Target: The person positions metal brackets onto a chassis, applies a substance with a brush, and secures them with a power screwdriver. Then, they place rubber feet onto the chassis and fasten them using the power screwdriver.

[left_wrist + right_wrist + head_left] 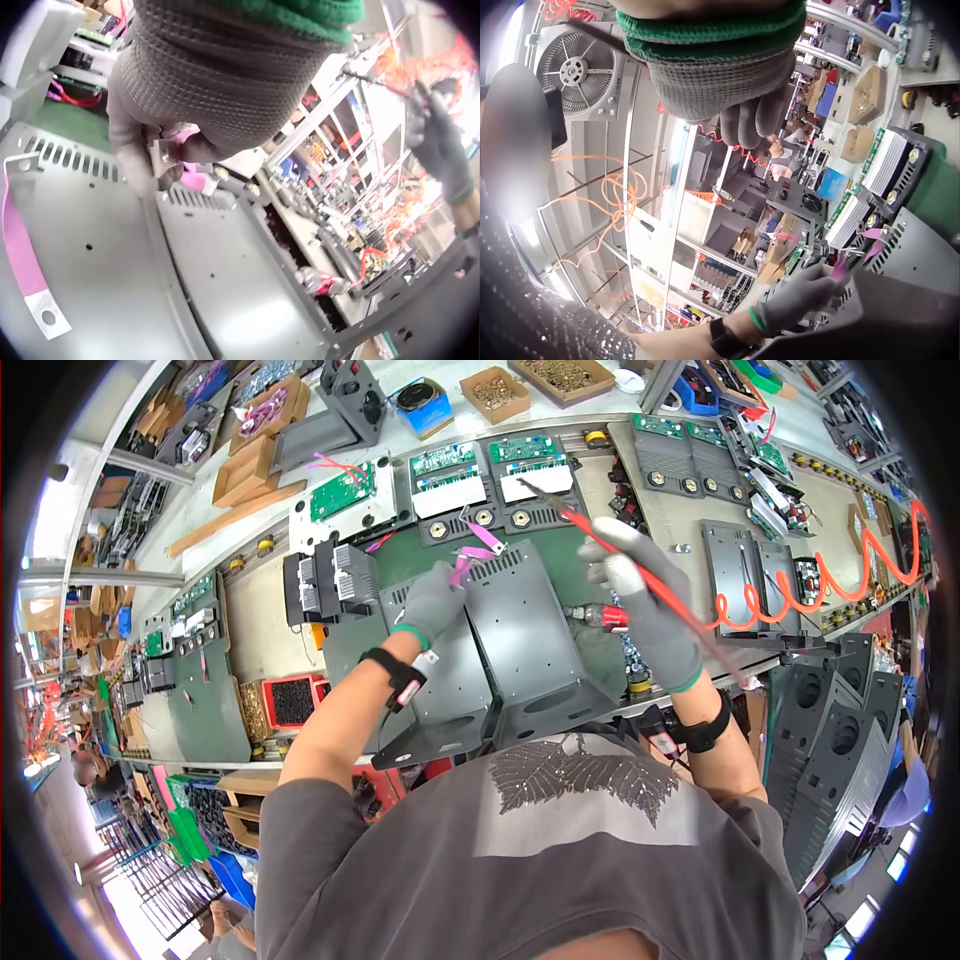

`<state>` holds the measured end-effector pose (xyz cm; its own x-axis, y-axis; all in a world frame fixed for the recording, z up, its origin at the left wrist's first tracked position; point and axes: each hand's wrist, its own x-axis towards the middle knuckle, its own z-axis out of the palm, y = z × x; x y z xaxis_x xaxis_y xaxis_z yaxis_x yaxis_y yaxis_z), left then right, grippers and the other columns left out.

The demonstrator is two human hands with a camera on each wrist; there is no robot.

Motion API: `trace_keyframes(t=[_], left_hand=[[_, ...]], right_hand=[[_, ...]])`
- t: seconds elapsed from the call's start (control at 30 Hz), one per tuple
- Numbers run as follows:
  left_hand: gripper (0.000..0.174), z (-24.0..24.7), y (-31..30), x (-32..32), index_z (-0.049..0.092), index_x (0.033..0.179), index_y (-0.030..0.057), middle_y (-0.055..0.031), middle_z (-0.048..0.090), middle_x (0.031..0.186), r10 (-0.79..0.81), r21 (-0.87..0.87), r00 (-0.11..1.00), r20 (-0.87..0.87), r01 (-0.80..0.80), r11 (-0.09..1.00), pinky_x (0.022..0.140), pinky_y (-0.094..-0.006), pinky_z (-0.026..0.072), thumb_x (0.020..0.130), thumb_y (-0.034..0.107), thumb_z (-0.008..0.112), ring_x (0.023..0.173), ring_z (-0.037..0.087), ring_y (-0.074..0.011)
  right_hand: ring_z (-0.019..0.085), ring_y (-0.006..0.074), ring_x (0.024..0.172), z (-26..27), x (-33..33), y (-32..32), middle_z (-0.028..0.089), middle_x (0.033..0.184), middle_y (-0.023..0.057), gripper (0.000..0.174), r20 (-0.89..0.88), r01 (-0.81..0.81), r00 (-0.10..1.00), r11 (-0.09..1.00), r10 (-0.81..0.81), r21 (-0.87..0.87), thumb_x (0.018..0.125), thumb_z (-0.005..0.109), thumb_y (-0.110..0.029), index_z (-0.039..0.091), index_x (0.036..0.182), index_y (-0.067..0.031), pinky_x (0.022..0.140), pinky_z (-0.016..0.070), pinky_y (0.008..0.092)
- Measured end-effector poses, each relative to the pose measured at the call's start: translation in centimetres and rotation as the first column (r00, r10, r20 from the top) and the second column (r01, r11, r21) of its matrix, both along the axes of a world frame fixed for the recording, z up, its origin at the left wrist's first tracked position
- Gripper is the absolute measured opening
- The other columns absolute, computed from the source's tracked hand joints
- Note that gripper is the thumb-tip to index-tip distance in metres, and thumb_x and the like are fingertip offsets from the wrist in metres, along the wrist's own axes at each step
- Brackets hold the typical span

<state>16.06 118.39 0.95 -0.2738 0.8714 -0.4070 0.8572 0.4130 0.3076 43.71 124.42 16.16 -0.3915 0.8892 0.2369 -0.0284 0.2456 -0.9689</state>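
My left hand (pixel 436 600), in a grey glove, pinches a pink-sleeved metal strip (pixel 163 156) near the slotted end of two grey sheet-metal panels (pixel 525 620). A second pink strip (pixel 22 251) with bare, holed metal ends lies on the panel beside that hand. More pink (pixel 485 538) shows just beyond its fingers. Raised over the right side of the bench, my gloved right hand (pixel 650 595) grips long red-handled pliers (pixel 675 600) with a dark forked tip, blurred. The right wrist view hides most of this grip behind the glove.
A red-and-clear tool (pixel 600 616) lies right of the panels. Chassis with green circuit boards (pixel 445 460) stand along the back. Finned heatsinks (pixel 350 575) are at left, near a red bin of black parts (pixel 293 702). An orange coiled hose (pixel 800 595) hangs at right.
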Motion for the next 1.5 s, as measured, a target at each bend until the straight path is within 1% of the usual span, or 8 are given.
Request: trace_keyframes(t=[0.1, 0.2, 0.27, 0.33, 0.37, 0.67, 1.0, 1.5], left_hand=[[0.02, 4.0, -0.8, -1.1, 0.052, 0.112, 0.0024, -0.0047, 0.061, 0.094, 0.2, 0.015, 0.603, 0.772, -0.332, 0.943, 0.073, -0.0281, 0.0554, 0.094, 0.01, 0.052, 0.083, 0.061, -0.0099], [0.025, 11.2, -1.9, 0.6, 0.051, 0.116, 0.0022, -0.006, 0.061, 0.099, 0.181, -0.044, 0.371, 0.911, -0.348, 0.937, 0.076, -0.0305, 0.0566, 0.093, 0.011, 0.056, 0.083, 0.063, -0.0132], [0.028, 13.9, -2.7, 1.8, 0.051, 0.118, 0.0022, -0.0065, 0.062, 0.1, 0.163, -0.017, 0.375, 0.912, -0.362, 0.932, 0.075, -0.0305, 0.0572, 0.092, 0.01, 0.057, 0.084, 0.063, -0.0136], [0.03, 15.6, -3.4, 2.5, 0.05, 0.12, 0.0021, -0.007, 0.062, 0.101, 0.15, 0.009, 0.378, 0.913, -0.388, 0.922, 0.075, -0.0305, 0.0578, 0.092, 0.01, 0.059, 0.084, 0.063, -0.0139], [0.032, 16.2, -3.8, 2.7, 0.05, 0.12, 0.0014, -0.0078, 0.062, 0.102, 0.123, 0.062, 0.381, 0.916, -0.437, 0.897, 0.074, -0.03, 0.0583, 0.091, 0.009, 0.059, 0.085, 0.064, -0.0141], [0.033, 17.5, -5.8, 2.0, 0.053, 0.115, -0.0026, -0.0129, 0.065, 0.099, 0.047, 0.284, 0.439, 0.897, -0.655, 0.701, 0.076, -0.0287, 0.0594, 0.085, -0.002, 0.066, 0.088, 0.067, -0.0173], [0.033, 17.6, -6.2, 3.6, 0.054, 0.113, -0.0023, -0.0127, 0.065, 0.098, -0.035, 0.44, 0.534, 0.845, -0.654, 0.615, 0.076, -0.0283, 0.0578, 0.084, -0.001, 0.069, 0.085, 0.067, -0.0174], [0.031, 17.7, -5.8, 5.6, 0.056, 0.109, 0.0001, -0.0097, 0.066, 0.1, -0.028, 0.529, 0.62, 0.784, -0.644, 0.553, 0.079, -0.0263, 0.0561, 0.083, 0.0, 0.072, 0.089, 0.066, -0.0149]], right_hand=[[0.063, 0.0115, 0.086, -0.6, -1.0, 0.7, 0.069, 0.102, 0.009, 0.037, 0.111, -0.114, 0.989, 0.983, 0.099, 0.145, 0.093, 0.052, 0.0, 0.056, 0.129, -0.0065, 0.077, 0.0497, 0.0258], [0.064, 0.0157, 0.095, -2.9, -3.1, 1.4, 0.066, 0.112, 0.0111, 0.04, 0.111, -0.114, 0.99, 0.957, 0.087, 0.266, 0.091, 0.054, 0.003, 0.054, 0.129, -0.0057, 0.083, 0.0496, 0.0269], [0.063, 0.019, 0.104, -2.4, -3.7, 1.7, 0.063, 0.119, 0.0131, 0.042, 0.253, -0.17, 0.96, 0.964, 0.116, 0.203, 0.088, 0.054, 0.007, 0.052, 0.13, -0.0027, 0.089, 0.0486, 0.0276], [0.063, 0.0205, 0.106, -1.5, -5.0, 1.3, 0.063, 0.118, 0.0149, 0.04, -0.353, -0.299, 0.91, 0.935, 0.219, -0.192, 0.089, 0.054, 0.004, 0.051, 0.129, -0.0005, 0.091, 0.0487, 0.0279], [0.064, 0.0206, 0.104, -0.9, -5.1, 1.1, 0.065, 0.112, 0.0146, 0.032, -0.016, -0.116, 0.993, 0.976, 0.121, 0.186, 0.093, 0.053, -0.005, 0.056, 0.124, 0.0006, 0.089, 0.0494, 0.0281], [0.063, 0.0165, 0.077, 5.6, -0.4, -1.9, 0.067, 0.084, 0.0096, 0.025, -0.15, -0.112, 0.981, 0.989, 0.125, 0.095, 0.091, 0.057, -0.018, 0.069, 0.104, -0.0011, 0.07, 0.0483, 0.028], [0.054, 0.0199, 0.062, 7.4, 1.2, -1.4, 0.063, 0.071, 0.0067, 0.033, 0.191, -0.19, 0.978, 0.746, 0.086, 0.638, 0.093, 0.053, -0.03, 0.07, 0.092, -0.0018, 0.058, 0.0416, 0.0327], [0.055, 0.0217, 0.062, 8.0, 5.1, 0.4, 0.061, 0.069, 0.0057, 0.026, 0.024, -0.152, 0.986, 0.835, 0.165, 0.529, 0.093, 0.052, -0.023, 0.069, 0.088, -0.0043, 0.06, 0.0429, 0.0336]])
